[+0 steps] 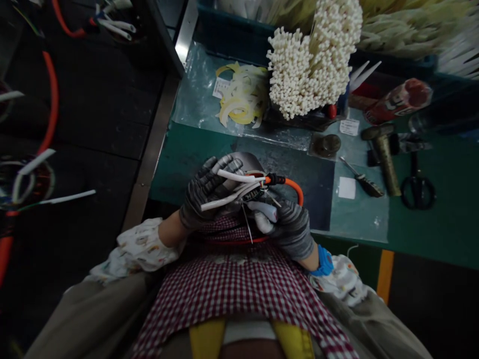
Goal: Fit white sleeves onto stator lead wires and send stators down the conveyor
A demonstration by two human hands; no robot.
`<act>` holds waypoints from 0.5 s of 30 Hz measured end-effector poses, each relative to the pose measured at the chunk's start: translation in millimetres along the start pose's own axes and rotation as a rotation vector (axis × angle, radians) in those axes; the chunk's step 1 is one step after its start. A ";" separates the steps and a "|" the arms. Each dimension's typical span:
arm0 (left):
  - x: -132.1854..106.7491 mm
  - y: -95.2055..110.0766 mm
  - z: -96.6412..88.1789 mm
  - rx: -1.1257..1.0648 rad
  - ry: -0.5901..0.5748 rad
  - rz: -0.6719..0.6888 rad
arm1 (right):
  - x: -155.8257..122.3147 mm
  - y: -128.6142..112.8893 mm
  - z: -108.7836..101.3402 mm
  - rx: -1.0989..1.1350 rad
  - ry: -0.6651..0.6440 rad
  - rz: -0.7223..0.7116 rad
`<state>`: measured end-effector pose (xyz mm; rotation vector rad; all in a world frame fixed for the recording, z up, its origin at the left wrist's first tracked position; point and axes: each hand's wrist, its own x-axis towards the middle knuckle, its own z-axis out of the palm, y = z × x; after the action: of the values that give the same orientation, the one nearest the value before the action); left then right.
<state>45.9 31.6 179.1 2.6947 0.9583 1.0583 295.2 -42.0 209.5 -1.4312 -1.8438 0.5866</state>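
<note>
Green bench (pixel 407 234): work surface; right edge lost in shadow.
White rod bundle (pixel 314 65): stood ends-up at the bench's back, presumably for easy drawing; lower ends hidden.
Right hand (pixel 294 227): gloved, partly curled at the part's right side, thumb out; fingers hidden, so a firm grip cannot be told.
Left hand (pixel 209 192): gloved, opened wide, fingers extended along the part's left side, likely to steady it; palm partly covered by leads.
Round metal part (pixel 250 162): at the bench's near edge, between the hands, close to the body; underside hidden.
Hammer (pixel 386 154), scissors (pixel 417 187): laid to the right, seemingly within reach.
Orange cable (pixel 297 187): looped over the right hand's side; far end unclear.
White leads (pixel 220 201): splayed leftward, perhaps for access.
Pale piece (pixel 265 209): by the right thumb; identity uncertain.
</note>
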 end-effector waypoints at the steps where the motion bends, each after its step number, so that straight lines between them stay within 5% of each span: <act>1: 5.3 0.2 -1.6 -0.005 -0.035 0.008 | -1.2 2.2 -2.8 -0.037 0.018 0.013; 8: 65.6 4.9 1.4 0.023 -0.316 -0.018 | 0.4 17.9 -27.9 -0.218 -0.079 0.151; 15: 109.9 8.0 9.6 0.023 -0.455 -0.056 | 17.7 17.4 -39.6 -0.098 -0.113 0.159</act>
<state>118.1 91.0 238.4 2.7234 0.9492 0.3920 334.2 -23.1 226.8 -1.6511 -1.8800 0.6758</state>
